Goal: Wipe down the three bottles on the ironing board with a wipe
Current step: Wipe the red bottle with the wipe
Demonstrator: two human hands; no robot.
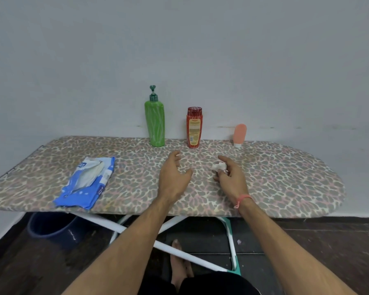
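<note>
The ironing board point(275, 177) has a leopard-pattern cover. At its far edge stand three bottles in a row: a green pump bottle point(155, 122), a red bottle point(194, 129) and a small pink tube point(239, 135) on its cap. An open blue wipe pack point(85, 184) lies on the left part.

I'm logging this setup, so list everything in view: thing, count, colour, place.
pump bottle: one, green, back edge of board, leftmost
red bottle: one, red, upright, middle
tube: one, peach, standing on white cap, rightmost
wipe pack: one, blue and white, opened, board's left part
ironing board: one, spotted cover
bucket: one, dark blue, floor under board
wipe: one, white, crumpled, in right hand's grip
left hand: empty, over the board
right hand: holds the wipe
</note>
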